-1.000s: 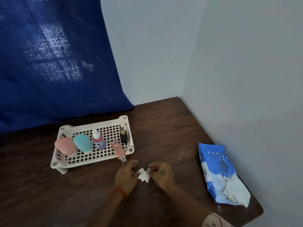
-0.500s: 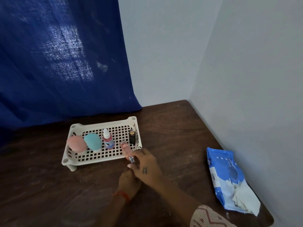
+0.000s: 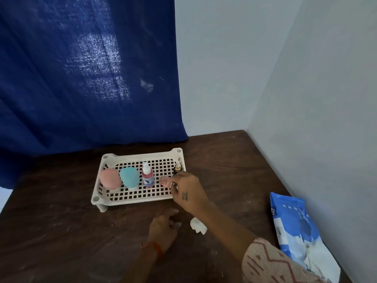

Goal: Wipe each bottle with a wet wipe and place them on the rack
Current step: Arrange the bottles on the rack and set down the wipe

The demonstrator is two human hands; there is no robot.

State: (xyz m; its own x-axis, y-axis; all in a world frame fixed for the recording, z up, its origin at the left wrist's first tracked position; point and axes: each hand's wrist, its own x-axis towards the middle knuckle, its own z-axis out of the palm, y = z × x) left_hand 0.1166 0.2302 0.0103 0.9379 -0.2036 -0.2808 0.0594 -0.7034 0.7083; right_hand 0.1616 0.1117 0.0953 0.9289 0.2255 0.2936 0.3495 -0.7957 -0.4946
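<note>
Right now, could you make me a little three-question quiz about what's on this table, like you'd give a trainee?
1. True or false: the used wipe is lying on the table, not held in either hand.
2. Which hand holds the small pink bottle over the rack? A) left hand B) right hand C) both
3. Fill in: the wet wipe pack lies near the table's ____ edge.

Key:
1. True; it rests between the two arms.
2. B; the right hand pinches it at the rack's right end, next to the dark dropper bottle.
3. Right, by the wall.
</note>
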